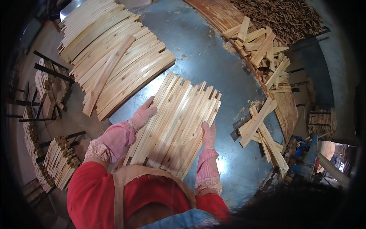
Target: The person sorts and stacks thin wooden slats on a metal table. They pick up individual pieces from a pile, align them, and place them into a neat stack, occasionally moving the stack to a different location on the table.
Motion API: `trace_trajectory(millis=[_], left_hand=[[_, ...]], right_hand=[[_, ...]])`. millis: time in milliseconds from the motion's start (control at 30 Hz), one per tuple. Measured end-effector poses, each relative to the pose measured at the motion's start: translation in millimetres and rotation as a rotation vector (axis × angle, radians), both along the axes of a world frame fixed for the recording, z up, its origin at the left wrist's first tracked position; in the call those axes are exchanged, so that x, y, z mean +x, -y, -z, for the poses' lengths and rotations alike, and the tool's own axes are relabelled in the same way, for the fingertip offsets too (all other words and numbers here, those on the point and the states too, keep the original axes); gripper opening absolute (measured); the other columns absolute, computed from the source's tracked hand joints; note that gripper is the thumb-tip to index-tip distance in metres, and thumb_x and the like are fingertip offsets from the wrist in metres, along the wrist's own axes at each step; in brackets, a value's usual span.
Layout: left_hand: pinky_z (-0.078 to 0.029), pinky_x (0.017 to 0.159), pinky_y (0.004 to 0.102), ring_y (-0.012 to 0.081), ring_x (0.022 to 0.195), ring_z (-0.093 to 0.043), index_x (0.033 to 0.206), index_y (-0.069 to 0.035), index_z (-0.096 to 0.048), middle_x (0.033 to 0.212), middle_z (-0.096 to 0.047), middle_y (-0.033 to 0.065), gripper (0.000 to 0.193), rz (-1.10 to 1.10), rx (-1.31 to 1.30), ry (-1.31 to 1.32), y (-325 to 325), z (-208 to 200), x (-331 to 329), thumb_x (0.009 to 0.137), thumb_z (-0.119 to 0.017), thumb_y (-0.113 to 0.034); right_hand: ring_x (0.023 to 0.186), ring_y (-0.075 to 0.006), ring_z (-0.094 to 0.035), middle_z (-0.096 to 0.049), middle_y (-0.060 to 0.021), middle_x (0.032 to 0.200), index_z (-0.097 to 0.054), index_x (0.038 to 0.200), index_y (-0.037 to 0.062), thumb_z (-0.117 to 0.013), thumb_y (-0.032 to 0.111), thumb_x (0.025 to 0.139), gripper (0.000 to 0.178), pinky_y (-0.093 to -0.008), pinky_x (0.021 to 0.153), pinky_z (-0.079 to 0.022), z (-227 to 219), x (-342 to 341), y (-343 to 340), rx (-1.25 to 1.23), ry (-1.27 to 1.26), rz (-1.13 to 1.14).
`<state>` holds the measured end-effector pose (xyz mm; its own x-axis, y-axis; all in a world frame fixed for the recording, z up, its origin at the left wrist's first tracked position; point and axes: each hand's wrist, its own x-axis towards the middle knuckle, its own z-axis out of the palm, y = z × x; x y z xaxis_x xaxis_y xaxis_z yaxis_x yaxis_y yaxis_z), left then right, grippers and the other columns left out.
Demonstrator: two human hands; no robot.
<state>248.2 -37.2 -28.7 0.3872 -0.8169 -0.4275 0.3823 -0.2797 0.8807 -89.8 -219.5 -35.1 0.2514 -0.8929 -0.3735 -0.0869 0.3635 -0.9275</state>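
Note:
In pink gloves, both my hands press in on a flat row of light wooden strips [179, 118] laid side by side in front of my apron. My left hand [144, 113] closes along the row's left edge. Against the right edge, my right hand [208, 136] has its thumb on top and its other fingers mostly out of sight. The far ends of the strips are uneven, while the near ends reach toward my body. Beyond my left hand lies a larger row of longer wooden boards [133, 65], with one loose board [108, 76] slanting across it.
Under the wood is a shiny blue-grey metal table [198, 49]. Short wood pieces [257, 128] lie crossed at its right, and more loose pieces [267, 49] heap along the curved wooden edge. Stacked wood [61, 162] sits on racks at left; a pile of offcuts [282, 19] is far right.

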Motion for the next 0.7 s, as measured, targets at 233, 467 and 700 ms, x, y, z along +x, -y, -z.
trace_trajectory(millis=[233, 467, 700], left_hand=[[-0.039, 0.119, 0.0322, 0.0231, 0.139, -0.052, 0.166, 0.003, -0.036, 0.156, -0.054, 0.0134, 0.08, -0.032, -0.094, -0.121, -5, -29, -4, 0.094, -0.065, -0.015], [-0.046, 0.113, 0.0372, 0.0185, 0.128, -0.058, 0.151, -0.005, -0.055, 0.138, -0.063, 0.0082, 0.067, -0.006, -0.564, -0.167, 64, -179, -6, 0.091, -0.082, -0.018], [-0.042, 0.12, 0.0403, 0.0231, 0.143, -0.049, 0.169, -0.007, -0.029, 0.157, -0.05, 0.0115, 0.111, 0.077, -0.836, 0.221, 80, -282, 21, 0.08, -0.095, -0.014]], right_hand=[[0.121, -0.0229, -0.066, -0.063, -0.0127, 0.14, -0.037, 0.165, 0.0048, -0.071, 0.006, 0.1, 0.074, -0.0365, 0.107, -0.055, -46, -7, -10, 0.125, 0.244, 0.046], [0.115, -0.0191, -0.067, -0.066, -0.0049, 0.131, -0.044, 0.16, 0.0087, -0.077, 0.001, 0.091, 0.077, -0.034, 0.099, -0.057, -197, -41, 26, -0.234, 0.336, 0.136], [0.121, -0.021, -0.064, -0.065, -0.0047, 0.134, -0.05, 0.153, 0.0086, -0.09, 0.015, 0.082, 0.082, -0.0372, 0.101, -0.056, -272, -25, -14, -0.713, 0.574, 0.1]])
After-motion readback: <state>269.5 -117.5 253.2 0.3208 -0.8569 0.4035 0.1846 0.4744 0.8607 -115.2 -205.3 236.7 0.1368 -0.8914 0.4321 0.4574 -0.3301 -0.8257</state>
